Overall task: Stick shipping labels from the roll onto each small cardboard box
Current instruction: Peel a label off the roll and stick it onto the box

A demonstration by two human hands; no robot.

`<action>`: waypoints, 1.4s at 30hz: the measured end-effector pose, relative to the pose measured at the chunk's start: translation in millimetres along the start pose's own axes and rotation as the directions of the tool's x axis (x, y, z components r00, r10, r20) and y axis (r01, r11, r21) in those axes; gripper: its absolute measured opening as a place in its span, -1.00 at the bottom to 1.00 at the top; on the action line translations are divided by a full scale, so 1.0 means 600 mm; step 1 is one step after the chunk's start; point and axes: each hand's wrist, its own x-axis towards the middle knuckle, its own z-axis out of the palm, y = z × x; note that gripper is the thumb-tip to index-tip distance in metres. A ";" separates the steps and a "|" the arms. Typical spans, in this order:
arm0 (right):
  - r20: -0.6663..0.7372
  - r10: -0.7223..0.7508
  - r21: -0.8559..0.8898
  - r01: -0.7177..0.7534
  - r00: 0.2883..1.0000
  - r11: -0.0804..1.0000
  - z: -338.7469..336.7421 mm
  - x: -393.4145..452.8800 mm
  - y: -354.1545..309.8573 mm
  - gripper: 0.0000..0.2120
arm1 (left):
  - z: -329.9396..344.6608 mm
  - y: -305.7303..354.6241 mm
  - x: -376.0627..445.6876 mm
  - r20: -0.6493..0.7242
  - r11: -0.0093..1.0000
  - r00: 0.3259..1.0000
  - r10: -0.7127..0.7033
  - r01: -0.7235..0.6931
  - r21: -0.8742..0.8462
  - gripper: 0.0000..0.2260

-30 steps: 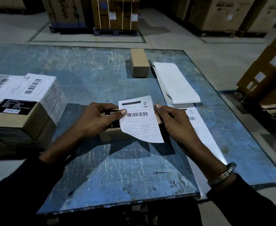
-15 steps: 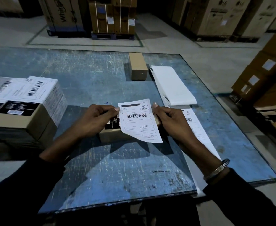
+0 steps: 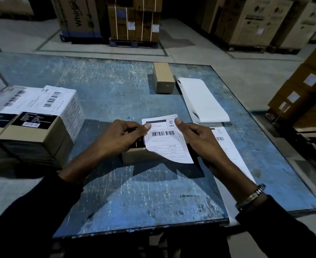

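A white shipping label (image 3: 165, 139) with a barcode is held over a small cardboard box (image 3: 134, 155) at the middle of the blue table. My left hand (image 3: 119, 136) pinches the label's top left corner. My right hand (image 3: 198, 138) pinches its top right corner. The label's lower edge curls free past the box's front. The box is mostly hidden under label and hands. A strip of labels (image 3: 228, 153) runs from a folded white stack (image 3: 203, 99) under my right forearm to the table's front edge. Another small unlabelled box (image 3: 163, 79) stands at the back.
Labelled boxes (image 3: 36, 116) are stacked at the table's left edge. The blue scratched table (image 3: 144, 192) ends close to my body. Large cartons on pallets (image 3: 133, 21) stand on the floor behind, and more cartons (image 3: 306, 86) sit at the right.
Both hands have shifted slightly up the label to its top corners, still holding it over the box. The camera has tilted a little.
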 end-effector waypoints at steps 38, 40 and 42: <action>-0.100 -0.034 -0.479 -0.018 0.994 0.878 0.005 0.004 -0.030 -0.39 | -0.063 0.016 -0.021 0.388 0.970 0.921 0.026 -0.117 0.213 -0.45; -0.159 -0.249 -0.572 0.116 0.955 0.812 0.006 -0.014 -0.027 -0.49 | -0.057 0.002 -0.030 0.312 0.921 0.950 0.026 -0.144 0.363 -0.23; -0.074 -0.457 -0.641 0.309 0.886 0.702 0.023 -0.044 -0.039 -0.54 | -0.046 -0.019 -0.045 0.169 0.895 0.983 0.073 -0.140 0.425 -0.04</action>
